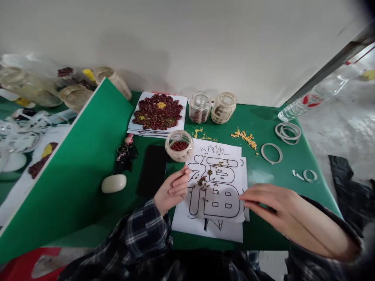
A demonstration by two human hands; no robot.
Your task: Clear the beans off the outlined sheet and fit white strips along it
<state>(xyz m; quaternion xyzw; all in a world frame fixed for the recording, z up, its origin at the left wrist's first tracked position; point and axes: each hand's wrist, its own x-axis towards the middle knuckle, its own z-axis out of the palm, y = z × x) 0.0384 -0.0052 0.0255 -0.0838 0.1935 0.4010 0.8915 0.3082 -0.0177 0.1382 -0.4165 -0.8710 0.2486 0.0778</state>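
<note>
A white paper sheet [222, 210] printed with large outlined characters lies over other sheets. Small dark red and greenish beans [202, 181] are scattered across its middle. My left hand [172, 191] is closed at the sheet's left edge, thumb and forefinger pressed together; what they hold, if anything, is too small to make out. At the right edge, my right hand [274, 201] has its thumb and fingertips pinched on the sheet. Just above my left hand stands an open glass jar [179, 156] with small red beans inside.
Behind are a bean-covered flower picture [158, 111], a clear jar [200, 107] and a wrapped jar [224, 107]. Corn kernels [246, 137] and tape rings [272, 153] lie right. A phone [152, 171], white case [114, 183], keys [125, 151] and green divider [73, 164] are left.
</note>
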